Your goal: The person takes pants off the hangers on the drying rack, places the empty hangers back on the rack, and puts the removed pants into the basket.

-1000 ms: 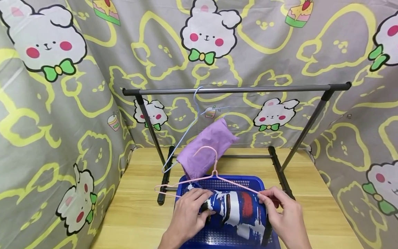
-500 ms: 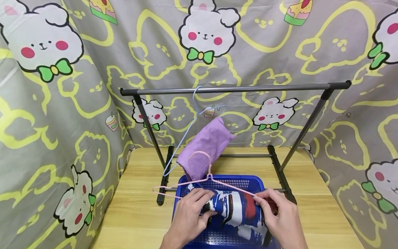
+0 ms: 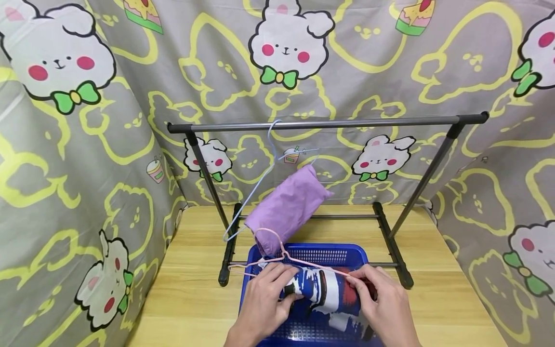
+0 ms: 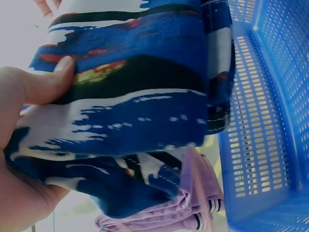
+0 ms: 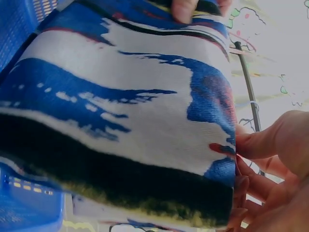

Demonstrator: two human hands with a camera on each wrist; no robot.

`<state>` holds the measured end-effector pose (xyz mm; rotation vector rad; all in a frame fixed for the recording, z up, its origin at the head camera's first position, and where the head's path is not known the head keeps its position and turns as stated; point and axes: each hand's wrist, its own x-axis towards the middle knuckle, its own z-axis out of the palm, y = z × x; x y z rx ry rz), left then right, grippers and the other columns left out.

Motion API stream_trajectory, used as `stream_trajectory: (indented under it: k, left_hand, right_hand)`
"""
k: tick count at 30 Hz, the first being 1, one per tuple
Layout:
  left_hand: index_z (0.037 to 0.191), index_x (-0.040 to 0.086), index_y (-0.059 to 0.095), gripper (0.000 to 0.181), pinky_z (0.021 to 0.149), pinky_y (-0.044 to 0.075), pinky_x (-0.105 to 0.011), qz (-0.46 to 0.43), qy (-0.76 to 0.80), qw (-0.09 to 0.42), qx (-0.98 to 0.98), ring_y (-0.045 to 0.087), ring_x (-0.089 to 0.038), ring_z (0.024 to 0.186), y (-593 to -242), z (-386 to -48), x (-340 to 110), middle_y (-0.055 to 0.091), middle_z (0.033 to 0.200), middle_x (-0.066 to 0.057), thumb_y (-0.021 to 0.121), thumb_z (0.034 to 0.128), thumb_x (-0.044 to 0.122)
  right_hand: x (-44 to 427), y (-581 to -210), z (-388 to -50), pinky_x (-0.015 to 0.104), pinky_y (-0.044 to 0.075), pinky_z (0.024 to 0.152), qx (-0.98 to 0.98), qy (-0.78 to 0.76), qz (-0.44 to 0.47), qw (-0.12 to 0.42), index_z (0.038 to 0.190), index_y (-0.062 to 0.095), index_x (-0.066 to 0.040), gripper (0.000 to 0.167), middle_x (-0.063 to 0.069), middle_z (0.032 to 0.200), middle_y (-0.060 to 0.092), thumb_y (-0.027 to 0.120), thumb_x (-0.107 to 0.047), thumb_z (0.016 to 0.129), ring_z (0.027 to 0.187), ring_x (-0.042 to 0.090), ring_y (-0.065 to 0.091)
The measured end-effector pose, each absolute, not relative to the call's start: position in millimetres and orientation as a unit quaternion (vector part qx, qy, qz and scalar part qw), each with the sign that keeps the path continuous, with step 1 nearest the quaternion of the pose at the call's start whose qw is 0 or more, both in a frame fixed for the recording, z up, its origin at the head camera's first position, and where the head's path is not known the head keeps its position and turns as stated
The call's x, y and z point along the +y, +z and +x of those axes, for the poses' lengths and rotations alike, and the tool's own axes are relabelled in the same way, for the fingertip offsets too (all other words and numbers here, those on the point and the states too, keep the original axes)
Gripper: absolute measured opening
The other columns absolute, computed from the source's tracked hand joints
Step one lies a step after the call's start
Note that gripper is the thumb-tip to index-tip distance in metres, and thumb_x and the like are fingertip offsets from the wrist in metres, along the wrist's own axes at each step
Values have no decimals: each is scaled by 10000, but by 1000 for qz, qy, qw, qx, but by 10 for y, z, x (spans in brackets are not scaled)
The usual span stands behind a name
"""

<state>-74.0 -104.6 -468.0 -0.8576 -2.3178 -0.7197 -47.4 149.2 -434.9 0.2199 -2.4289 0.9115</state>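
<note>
Over the basket [image 3: 321, 255] at lower centre, my left fingers [image 3: 272, 275] grip the cloth [image 3: 331, 289], long left to right, while my right fingers [image 3: 363, 293] pinch the pink hanger [image 3: 318, 266], perhaps some fabric too, its arm sloping rightward along the top.

The near garment [image 3: 331, 289] is streaked blue, white, black and red; the near hanger [image 3: 284, 249] pink, basket [image 3: 357, 258] blue, far garment [image 3: 290, 202] purple, far curtain [image 3: 355, 96] grey with yellow outlines and white rabbits.
</note>
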Motion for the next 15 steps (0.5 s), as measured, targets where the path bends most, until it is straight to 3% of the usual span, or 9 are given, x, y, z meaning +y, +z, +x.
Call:
stream_trajectory:
  k: [8, 15]
  left_hand:
    - [1150, 167, 713, 467, 925, 532, -298, -325, -269, 289, -859, 646, -137, 1056, -4701, -709, -1098, 692, 1110, 71, 895, 730, 259]
    - [1164, 157, 705, 469, 976, 510, -312, -340, -285, 287, -849, 643, -142, 1059, -4663, -693, -1123, 688, 1128, 56, 892, 739, 225]
  right_hand:
    - [1507, -4364, -486, 225, 415, 501, -907, 322, 72, 262, 810, 684, -262, 290, -180, 720, 601, 852, -26, 804, 619, 4, 453]
    - [1510, -4345, -478, 163, 356, 520, -902, 309, 81, 290, 826, 708, -237, 235, -163, 712, 589, 840, -42, 816, 629, 12, 436]
